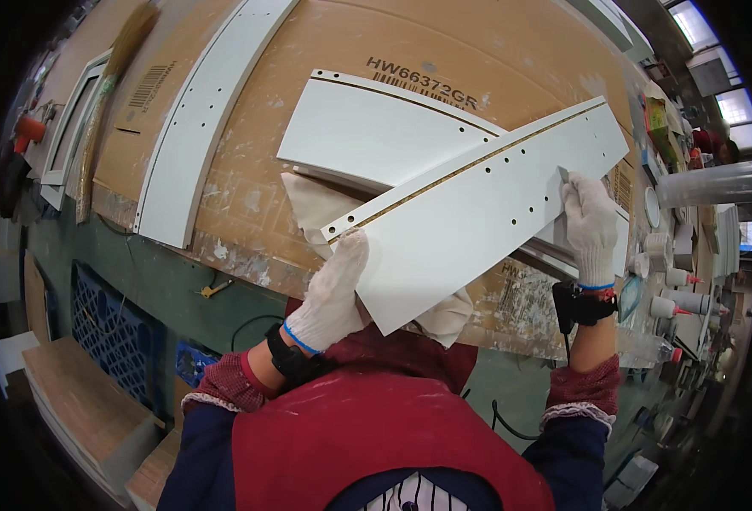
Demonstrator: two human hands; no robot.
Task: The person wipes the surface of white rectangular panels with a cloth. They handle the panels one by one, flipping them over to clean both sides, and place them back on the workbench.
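A white board with a grooved edge and several drilled holes lies aslant in front of me. My left hand, in a white knit glove, grips its near left end, thumb on top. My gloved right hand rests on the board's right part, fingers bent together. A small grey flat piece shows at its fingertips; its kind is unclear. Beneath the held board lies a second white board with a similar groove. A beige cloth is bunched under the boards.
Cardboard covers the worktable. A long white panel, a brush and a white frame lie on the left. Glue bottles, a clear bottle and a clear plastic container stand along the right. A blue pallet is below left.
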